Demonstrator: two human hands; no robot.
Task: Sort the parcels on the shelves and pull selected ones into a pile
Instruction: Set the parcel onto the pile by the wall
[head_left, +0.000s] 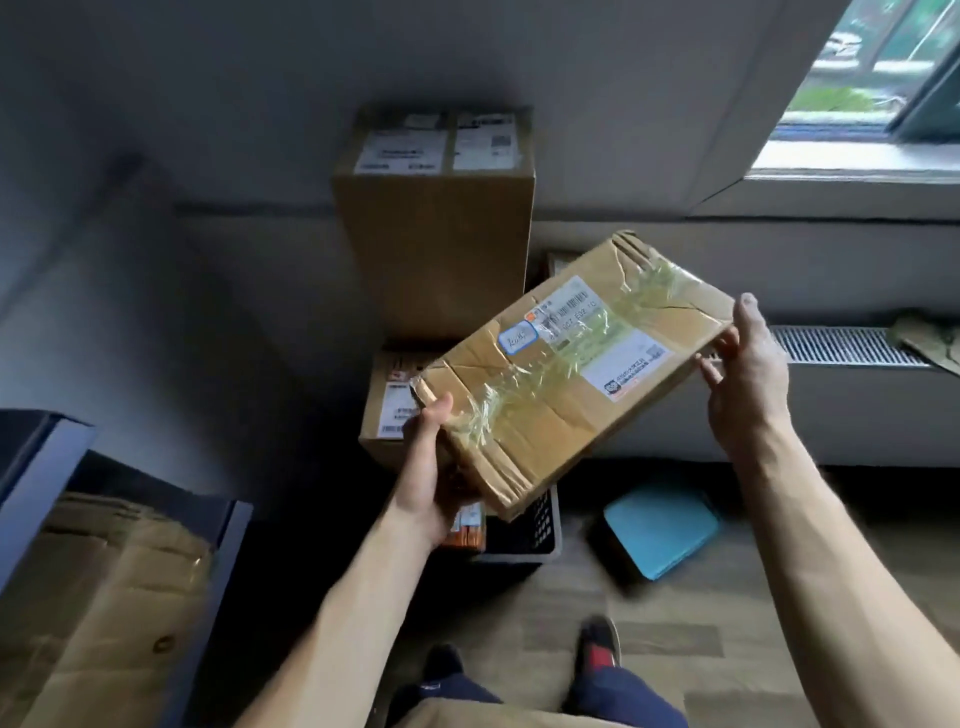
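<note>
I hold a flat brown cardboard parcel (566, 369), crumpled, wrapped in clear tape and bearing white labels, tilted in the air at chest height. My left hand (434, 467) grips its near left corner from below, thumb on top. My right hand (748, 374) holds the far right end, fingers curled on its edge. Behind it, against the wall, a tall labelled carton (436, 218) stands on a smaller labelled box (389, 410).
A dark plastic crate (535, 525) with an orange packet sits on the floor below the parcel. A blue flat package (660, 530) lies on the wood floor to the right. A blue shelf (41, 467) with cardboard stands at left. A radiator grille (841, 345) and window are at right.
</note>
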